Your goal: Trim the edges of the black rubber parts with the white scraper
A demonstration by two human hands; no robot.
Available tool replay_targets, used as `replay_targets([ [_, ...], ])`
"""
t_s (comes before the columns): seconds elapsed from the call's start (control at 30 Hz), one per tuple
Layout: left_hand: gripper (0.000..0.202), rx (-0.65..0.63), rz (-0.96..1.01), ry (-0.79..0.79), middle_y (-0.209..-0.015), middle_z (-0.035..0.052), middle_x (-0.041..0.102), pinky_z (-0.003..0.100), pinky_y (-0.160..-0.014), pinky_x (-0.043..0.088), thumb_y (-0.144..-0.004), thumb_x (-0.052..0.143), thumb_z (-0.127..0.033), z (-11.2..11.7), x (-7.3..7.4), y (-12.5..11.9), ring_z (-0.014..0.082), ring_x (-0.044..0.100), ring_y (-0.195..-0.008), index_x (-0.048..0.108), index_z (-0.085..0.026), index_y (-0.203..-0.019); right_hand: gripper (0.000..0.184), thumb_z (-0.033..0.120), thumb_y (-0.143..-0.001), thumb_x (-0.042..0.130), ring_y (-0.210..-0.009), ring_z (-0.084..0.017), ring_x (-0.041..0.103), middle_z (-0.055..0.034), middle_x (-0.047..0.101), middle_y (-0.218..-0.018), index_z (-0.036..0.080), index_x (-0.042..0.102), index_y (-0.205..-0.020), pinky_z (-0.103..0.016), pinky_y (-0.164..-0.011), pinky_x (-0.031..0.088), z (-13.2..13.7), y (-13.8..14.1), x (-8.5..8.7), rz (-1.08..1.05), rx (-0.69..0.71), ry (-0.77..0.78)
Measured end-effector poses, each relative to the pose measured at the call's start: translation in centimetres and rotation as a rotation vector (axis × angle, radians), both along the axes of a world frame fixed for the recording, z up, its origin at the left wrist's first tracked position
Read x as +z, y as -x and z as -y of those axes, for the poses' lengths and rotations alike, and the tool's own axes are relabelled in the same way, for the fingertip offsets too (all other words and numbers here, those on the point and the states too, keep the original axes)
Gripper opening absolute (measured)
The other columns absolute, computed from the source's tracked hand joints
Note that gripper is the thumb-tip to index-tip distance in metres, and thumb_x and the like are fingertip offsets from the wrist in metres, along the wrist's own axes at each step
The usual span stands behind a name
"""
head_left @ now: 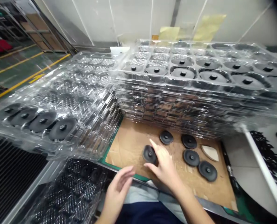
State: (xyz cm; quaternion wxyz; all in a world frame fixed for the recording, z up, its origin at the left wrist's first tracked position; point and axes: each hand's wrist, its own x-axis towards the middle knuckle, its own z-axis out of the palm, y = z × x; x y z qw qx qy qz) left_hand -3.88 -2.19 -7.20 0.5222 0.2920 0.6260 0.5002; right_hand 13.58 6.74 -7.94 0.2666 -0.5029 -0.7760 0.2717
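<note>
My right hand (164, 164) reaches over a brown cardboard sheet (131, 140), fingers spread, its fingertips touching a black round disc (149, 153). My left hand (119, 186) hovers near the sheet's front edge, fingers loosely apart, holding nothing. Several more black discs lie on the cardboard: one (166, 137) just beyond my right hand, others (189, 141) (191, 157) (207, 170) to the right. A pale fan-shaped piece (210, 152) lies among them.
A tall stack of clear blister trays (199, 102) holding black discs stands behind the cardboard. A lower stack of trays (59, 102) sits at the left, with a few discs in its front row. A dark ribbed mat (10, 174) lies at the lower left.
</note>
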Motion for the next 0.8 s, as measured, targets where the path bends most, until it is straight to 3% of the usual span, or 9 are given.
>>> replay_targets([
  [0.07,0.054,-0.128,0.304,-0.042,-0.126,0.0084,0.062,0.041,-0.095,0.048,-0.061,0.079,-0.039,-1.9,0.7,-1.6,0.029,0.059,-0.114,0.064,-0.029,-0.113,0.09,0.032,-0.07,0.074,-0.116,-0.029,0.056,-0.0121,0.058,-0.125,0.025,0.024,-0.145,-0.047,-0.096,0.048,2.2,-0.4,1.6,-0.063,0.009,0.072],
  [0.17,0.07,-0.325,0.531,-0.009,-0.134,0.0095,0.056,0.041,-0.097,0.047,-0.052,0.085,-0.038,-3.3,1.2,-2.8,0.0317,0.054,-0.119,0.061,-0.03,-0.117,0.091,0.038,-0.065,0.079,-0.115,-0.028,0.057,-0.0124,0.057,-0.127,0.026,0.032,-0.142,-0.043,-0.094,0.049,4.9,-0.6,3.4,-0.204,-0.04,0.158],
  [0.27,0.069,-0.312,0.621,0.079,-0.133,0.0096,0.056,0.039,-0.098,0.045,-0.052,0.085,-0.037,-3.1,1.8,-3.2,0.032,0.052,-0.122,0.062,-0.029,-0.116,0.089,0.041,-0.068,0.077,-0.119,-0.03,0.053,-0.0123,0.055,-0.13,0.026,0.031,-0.143,-0.044,-0.097,0.046,6.2,-0.7,3.9,-0.181,-0.085,0.122],
  [0.37,0.058,-0.203,0.712,0.205,-0.133,0.0094,0.057,0.038,-0.097,0.046,-0.061,0.081,-0.036,-2.6,2.6,-2.5,0.0309,0.055,-0.118,0.062,-0.027,-0.115,0.072,0.041,-0.078,0.067,-0.123,-0.029,0.048,-0.009,0.054,-0.133,0.028,0.035,-0.141,-0.046,-0.099,0.043,6.2,-1.4,2.7,0.015,-0.102,0.017],
  [0.5,0.058,-0.096,0.839,0.241,-0.13,0.0114,0.058,0.041,-0.098,0.046,-0.066,0.078,-0.032,-2.7,3.3,-0.7,0.03,0.061,-0.111,0.057,-0.023,-0.12,0.035,0.032,-0.09,0.05,-0.104,-0.03,0.055,-0.0137,0.057,-0.124,0.024,0.06,-0.122,-0.052,-0.089,0.045,5.6,-2.9,-0.7,0.252,-0.294,-0.083],
  [0.63,0.062,-0.05,0.875,0.224,-0.126,0.0125,0.062,0.043,-0.102,0.043,-0.067,0.078,-0.03,-3.0,3.6,0.4,0.0293,0.063,-0.11,0.052,-0.024,-0.123,0.033,0.024,-0.092,0.041,-0.09,-0.026,0.056,-0.0153,0.059,-0.115,0.023,0.066,-0.114,-0.047,-0.081,0.049,4.4,-3.9,-3.4,0.241,-0.29,-0.081],
  [0.8,0.061,-0.052,0.89,0.224,-0.125,0.012,0.063,0.042,-0.099,0.046,-0.064,0.079,-0.036,-3.3,4.0,0.3,0.0305,0.062,-0.11,0.056,-0.024,-0.118,0.031,0.025,-0.093,0.04,-0.089,-0.023,0.06,-0.0114,0.066,-0.099,0.02,0.065,-0.111,-0.039,-0.08,0.051,1.9,-3.6,-2.9,0.139,-0.331,-0.082],
])
